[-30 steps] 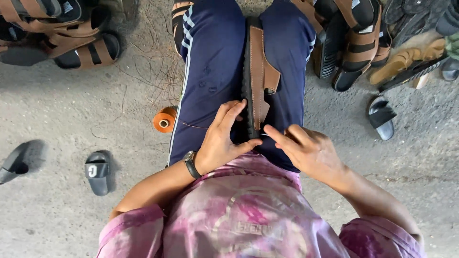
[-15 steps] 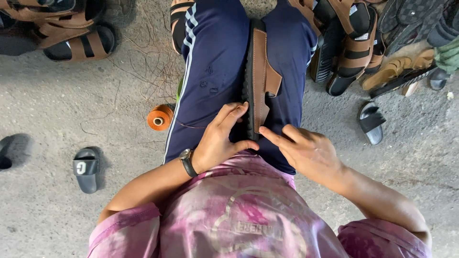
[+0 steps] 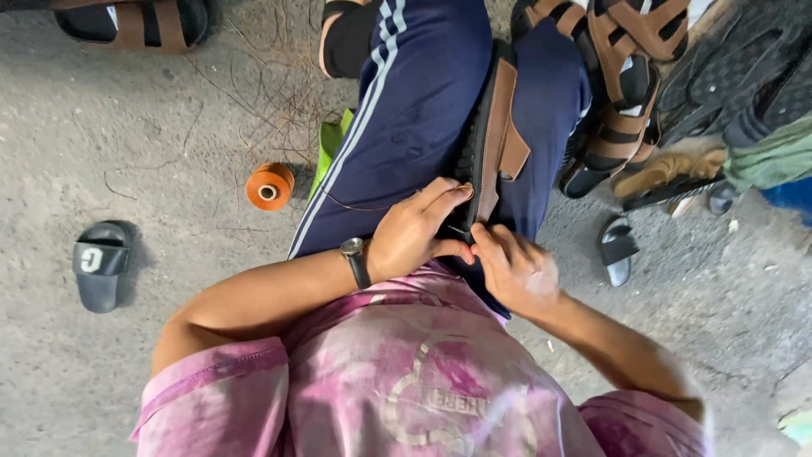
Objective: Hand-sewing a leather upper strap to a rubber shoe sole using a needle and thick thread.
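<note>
Concrete floor [image 3: 169, 364]: orange spool [image 3: 270, 186], blk slide [image 3: 100, 264].

A person in a pink shirt and navy striped trousers is sitting over a concrete floor [image 3: 127, 381], clamping a brown-strapped sandal [image 3: 495, 140] on edge between the knees. The left hand [image 3: 414, 233], wearing a wristwatch [image 3: 355, 261], is lying across the sandal's near end, fingers curled over the sole. The right hand [image 3: 512, 267] is pinching at the same end, just beside the left thumb. An orange thread spool [image 3: 270, 186] is lying near the left thigh, a black slide [image 3: 100, 264] well apart. More sandals [image 3: 626, 76] are piling up at the upper right.
</note>
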